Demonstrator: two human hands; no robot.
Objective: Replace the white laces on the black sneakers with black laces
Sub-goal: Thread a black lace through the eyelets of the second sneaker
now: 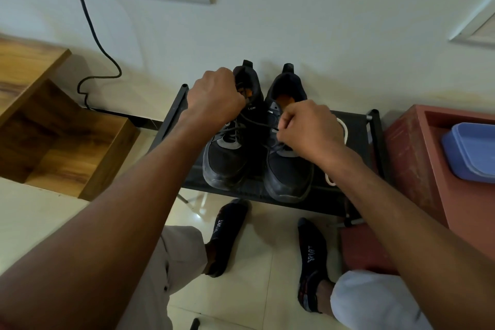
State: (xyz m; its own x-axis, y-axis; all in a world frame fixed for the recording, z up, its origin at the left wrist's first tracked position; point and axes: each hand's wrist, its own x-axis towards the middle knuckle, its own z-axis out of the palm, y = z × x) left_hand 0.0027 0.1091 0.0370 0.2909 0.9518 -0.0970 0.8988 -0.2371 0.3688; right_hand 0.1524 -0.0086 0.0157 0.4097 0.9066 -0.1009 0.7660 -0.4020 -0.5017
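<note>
Two black sneakers stand side by side on a low black rack (pixel 356 126), toes toward me. The left sneaker (pixel 227 161) carries a black lace (pixel 257 122) that stretches taut from its eyelets toward the right. My right hand (pixel 308 131) pinches the tip of that lace above the right sneaker (pixel 289 174). My left hand (pixel 214 96) is curled at the left sneaker's collar and tongue, gripping there; what lies inside its fingers is hidden. A white lace (pixel 344 129) lies on the rack to the right of the shoes, partly hidden by my right wrist.
A wooden shelf unit (pixel 61 126) stands at the left. A red cabinet (pixel 428 169) with a blue plastic box (pixel 471 150) on it stands at the right. A black cable (pixel 93 43) hangs down the wall from the socket panel. My socked feet (pixel 227 236) rest on the tiled floor.
</note>
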